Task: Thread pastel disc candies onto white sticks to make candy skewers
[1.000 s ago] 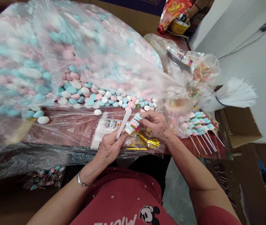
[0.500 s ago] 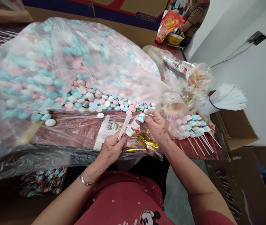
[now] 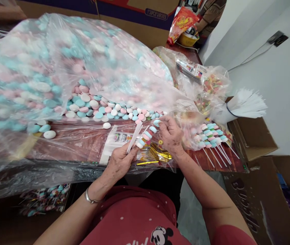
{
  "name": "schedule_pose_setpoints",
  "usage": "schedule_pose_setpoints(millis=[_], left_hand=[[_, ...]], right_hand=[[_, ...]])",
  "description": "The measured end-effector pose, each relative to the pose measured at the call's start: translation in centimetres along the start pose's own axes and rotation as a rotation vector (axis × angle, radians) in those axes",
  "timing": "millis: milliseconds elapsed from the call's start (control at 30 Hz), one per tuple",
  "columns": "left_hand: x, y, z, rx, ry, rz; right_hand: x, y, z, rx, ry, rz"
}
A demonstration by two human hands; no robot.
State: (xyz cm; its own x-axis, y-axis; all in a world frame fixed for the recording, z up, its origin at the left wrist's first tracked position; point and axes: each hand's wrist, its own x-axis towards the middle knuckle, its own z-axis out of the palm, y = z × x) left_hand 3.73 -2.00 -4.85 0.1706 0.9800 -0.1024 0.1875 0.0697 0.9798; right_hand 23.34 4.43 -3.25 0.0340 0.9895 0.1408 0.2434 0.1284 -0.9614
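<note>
My left hand (image 3: 119, 161) is closed around a thin white stick (image 3: 134, 136) and the lower end of a candy skewer (image 3: 146, 135) threaded with blue, pink and white round candies. My right hand (image 3: 170, 133) pinches a blue candy (image 3: 156, 122) at the skewer's upper end. Both hands work above a pack of gold twist ties (image 3: 155, 154) on the plastic-covered table. Just beyond lies the open mouth of a huge clear bag of pastel candies (image 3: 89, 78).
Several finished candy skewers (image 3: 212, 139) lie to the right, beside a bundle of white sticks (image 3: 247, 105). Open cardboard boxes (image 3: 252, 139) stand at the right. More candy bags (image 3: 206, 85) and another person (image 3: 210, 13) are at the far end.
The right hand has slid a little up the skewer to pinch the top blue candy. The view shifted slightly; the left hand keeps its hold.
</note>
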Motion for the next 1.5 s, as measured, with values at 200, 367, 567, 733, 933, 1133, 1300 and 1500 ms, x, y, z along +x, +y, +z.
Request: schedule_pose_setpoints(millis=[200,367,567,733,933,1133,1300,1500], left_hand=[[0.0,0.0,0.0,0.019,0.011,-0.007],[0.1,-0.6,0.1,0.024,0.022,0.013],[0.1,-0.5,0.1,0.031,0.03,0.019],[0.1,-0.3,0.3,0.013,0.034,-0.002],[0.2,-0.8,0.3,0.034,0.081,0.011],[-0.1,-0.5,0.5,-0.133,0.125,-0.043],[-0.8,1.0,0.4,-0.143,0.085,-0.048],[-0.8,0.2,1.1,-0.244,0.143,-0.054]], right_hand=[[-1.4,-1.1,0.2,-0.108,0.002,-0.162],[-1.9,-0.6,0.1,-0.128,-0.013,-0.237],[-2.0,0.2,0.2,-0.118,-0.042,-0.313],[-2.3,0.0,0.9,-0.006,-0.03,-0.205],[-2.3,-0.2,1.9,0.058,-0.033,-0.216],[-1.8,-1.2,2.3,0.275,-0.087,-0.115],[-1.4,-2.0,2.1,0.573,-0.1,0.039],[-1.6,-2.3,1.9,0.7,-0.084,0.167]])
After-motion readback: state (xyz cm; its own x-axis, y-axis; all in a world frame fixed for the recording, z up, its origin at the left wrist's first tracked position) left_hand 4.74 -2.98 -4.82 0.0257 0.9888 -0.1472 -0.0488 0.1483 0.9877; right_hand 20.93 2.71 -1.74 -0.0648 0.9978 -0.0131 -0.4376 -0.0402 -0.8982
